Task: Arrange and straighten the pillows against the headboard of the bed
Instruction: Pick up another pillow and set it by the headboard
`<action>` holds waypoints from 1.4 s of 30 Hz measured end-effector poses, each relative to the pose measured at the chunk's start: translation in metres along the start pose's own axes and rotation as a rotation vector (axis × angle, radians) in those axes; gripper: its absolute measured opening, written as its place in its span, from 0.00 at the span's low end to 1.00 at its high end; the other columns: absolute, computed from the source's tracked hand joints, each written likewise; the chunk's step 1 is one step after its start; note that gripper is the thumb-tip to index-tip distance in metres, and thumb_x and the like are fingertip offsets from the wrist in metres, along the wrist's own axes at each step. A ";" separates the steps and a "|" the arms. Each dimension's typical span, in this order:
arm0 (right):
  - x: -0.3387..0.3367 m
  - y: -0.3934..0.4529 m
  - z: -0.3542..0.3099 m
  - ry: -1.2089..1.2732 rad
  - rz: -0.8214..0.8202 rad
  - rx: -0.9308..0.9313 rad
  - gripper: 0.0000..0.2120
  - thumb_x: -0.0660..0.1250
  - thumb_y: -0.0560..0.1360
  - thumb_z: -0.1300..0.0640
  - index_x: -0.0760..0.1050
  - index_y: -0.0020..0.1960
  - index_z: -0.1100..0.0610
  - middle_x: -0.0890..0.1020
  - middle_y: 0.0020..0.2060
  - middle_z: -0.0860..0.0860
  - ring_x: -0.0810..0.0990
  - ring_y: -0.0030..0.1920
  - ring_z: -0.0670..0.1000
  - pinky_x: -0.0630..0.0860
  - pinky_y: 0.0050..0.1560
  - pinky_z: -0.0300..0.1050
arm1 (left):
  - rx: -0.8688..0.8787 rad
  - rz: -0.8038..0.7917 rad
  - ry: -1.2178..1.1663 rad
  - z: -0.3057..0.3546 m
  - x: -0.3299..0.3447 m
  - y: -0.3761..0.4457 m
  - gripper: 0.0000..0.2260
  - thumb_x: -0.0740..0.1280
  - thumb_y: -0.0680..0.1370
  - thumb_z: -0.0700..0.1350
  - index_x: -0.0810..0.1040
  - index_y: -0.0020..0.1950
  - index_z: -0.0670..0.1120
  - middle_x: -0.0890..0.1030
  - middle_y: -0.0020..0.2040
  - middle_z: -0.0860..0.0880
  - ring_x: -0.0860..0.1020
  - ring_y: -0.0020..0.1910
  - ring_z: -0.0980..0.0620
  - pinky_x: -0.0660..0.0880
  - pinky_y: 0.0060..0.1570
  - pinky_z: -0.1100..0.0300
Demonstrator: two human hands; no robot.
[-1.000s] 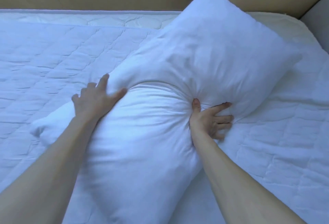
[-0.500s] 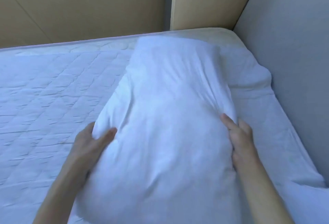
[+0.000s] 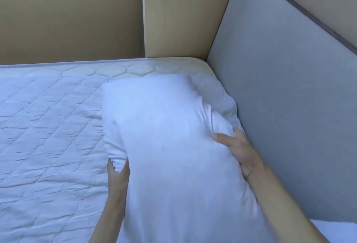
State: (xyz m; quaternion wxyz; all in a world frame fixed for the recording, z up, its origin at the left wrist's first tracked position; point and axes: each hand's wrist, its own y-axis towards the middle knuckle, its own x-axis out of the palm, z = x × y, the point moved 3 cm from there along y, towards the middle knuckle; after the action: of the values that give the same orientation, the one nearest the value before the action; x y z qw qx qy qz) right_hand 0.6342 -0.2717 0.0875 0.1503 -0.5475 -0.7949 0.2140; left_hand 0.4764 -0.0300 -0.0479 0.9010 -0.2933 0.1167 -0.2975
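A large white pillow lies lengthwise on the bed, its far end near the mattress corner and its right side close to the grey padded headboard. My left hand grips the pillow's left edge, pinching the fabric. My right hand holds the right edge, fingers dug into bunched cloth between pillow and headboard. The pillow's near end runs out of view at the bottom.
The white quilted mattress cover stretches to the left. A tan wall runs along the far side of the bed, meeting the headboard at the corner. A strip of white bedding shows at lower right.
The pillow has been carried from the middle of the bed toward the corner and now lies beside the headboard. Both hands shifted from pressing on it to gripping its side edges.
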 end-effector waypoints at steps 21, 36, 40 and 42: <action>-0.187 0.007 -0.115 -1.237 0.422 0.031 0.30 0.63 0.67 0.31 0.76 0.54 0.56 0.82 0.56 0.59 0.80 0.57 0.62 0.77 0.56 0.57 | -0.183 -0.173 0.461 -0.117 0.254 -0.085 0.10 0.61 0.77 0.39 0.76 0.57 0.40 0.79 0.58 0.37 0.77 0.57 0.38 0.74 0.57 0.49; -0.203 -0.066 -0.073 -1.794 0.532 0.062 0.11 0.63 0.80 0.48 0.69 0.46 0.56 0.81 0.46 0.59 0.80 0.49 0.63 0.77 0.45 0.51 | -0.168 -0.223 0.668 -0.159 0.240 -0.118 0.08 0.63 0.76 0.38 0.68 0.38 0.45 0.73 0.39 0.46 0.72 0.40 0.43 0.64 0.33 0.54; -0.190 -0.016 -0.116 -1.517 0.579 -0.128 0.19 0.64 0.78 0.42 0.72 0.51 0.60 0.81 0.45 0.59 0.79 0.51 0.64 0.77 0.50 0.55 | -0.088 -0.146 0.363 -0.141 0.252 -0.102 0.09 0.57 0.83 0.46 0.74 0.51 0.44 0.80 0.44 0.44 0.77 0.45 0.42 0.75 0.49 0.48; -0.174 0.030 -0.136 -1.389 0.582 -0.212 0.24 0.65 0.77 0.40 0.70 0.57 0.61 0.80 0.51 0.63 0.78 0.55 0.66 0.76 0.53 0.57 | -0.087 -0.152 0.175 -0.129 0.259 -0.100 0.12 0.57 0.83 0.53 0.72 0.62 0.49 0.81 0.53 0.49 0.77 0.54 0.43 0.72 0.55 0.49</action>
State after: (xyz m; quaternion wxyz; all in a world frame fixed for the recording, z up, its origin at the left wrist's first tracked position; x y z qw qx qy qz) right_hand 0.7842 -0.4008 0.1894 -0.5006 -0.4860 -0.5466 0.4630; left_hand 0.5855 -0.3108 -0.1009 0.8486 -0.3130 0.1851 -0.3841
